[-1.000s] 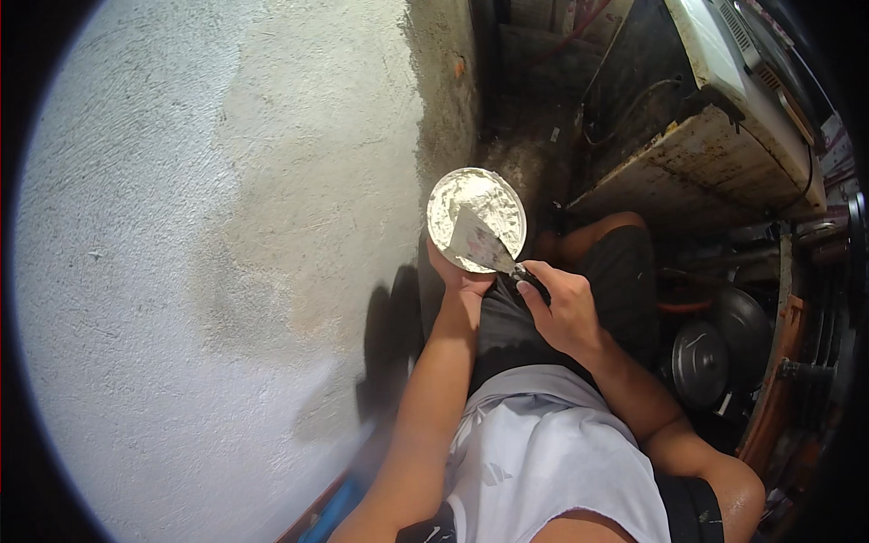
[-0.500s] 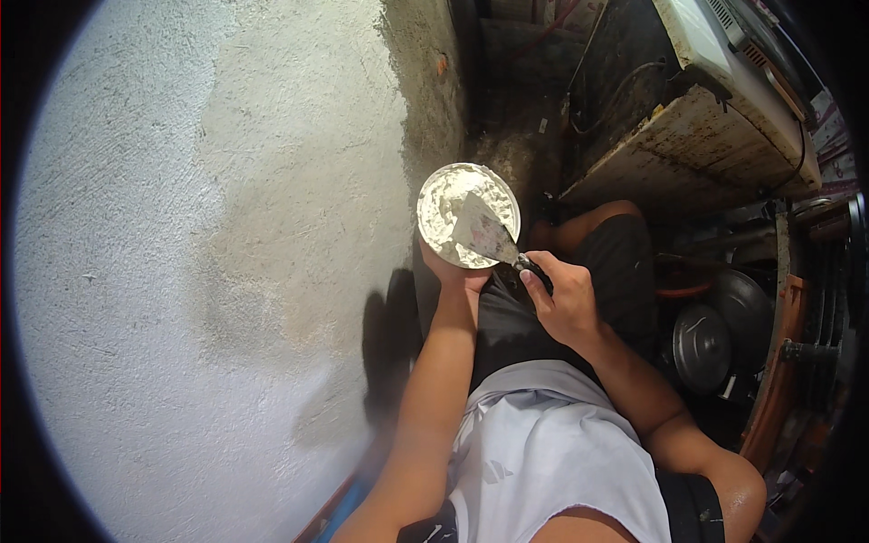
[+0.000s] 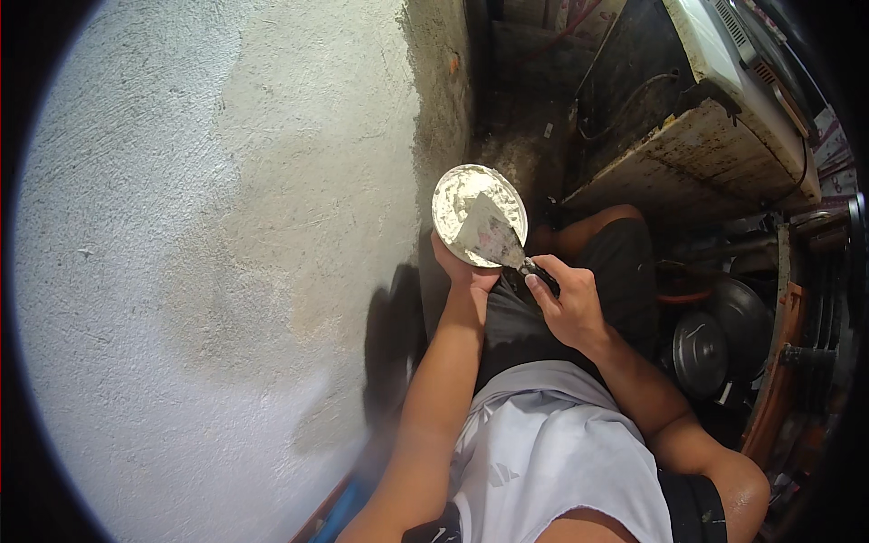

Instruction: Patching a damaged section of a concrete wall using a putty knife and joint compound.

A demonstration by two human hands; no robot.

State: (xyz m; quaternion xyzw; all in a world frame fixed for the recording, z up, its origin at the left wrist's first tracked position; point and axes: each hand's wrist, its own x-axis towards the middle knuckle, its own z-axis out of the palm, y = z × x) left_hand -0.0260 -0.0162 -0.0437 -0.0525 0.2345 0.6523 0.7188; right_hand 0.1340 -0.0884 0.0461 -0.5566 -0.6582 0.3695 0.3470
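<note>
Putty knife [image 3: 491,232]: one, handle clasped by right hand [image 3: 572,303]; blade over pale paste [image 3: 465,188] in one round tub [image 3: 480,167], gripped near-side by left hand [image 3: 465,268].

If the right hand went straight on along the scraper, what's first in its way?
Most likely the tub of pale paste: the right hand aims the scraper up and left across it. Whether the scraper touches the paste is unclear.

I see a round white tub [image 3: 435,217] above frame centre, uneven pale paste [image 3: 460,190] inside. Smeared scraper [image 3: 495,239] slants over it, wide end up-left.
</note>
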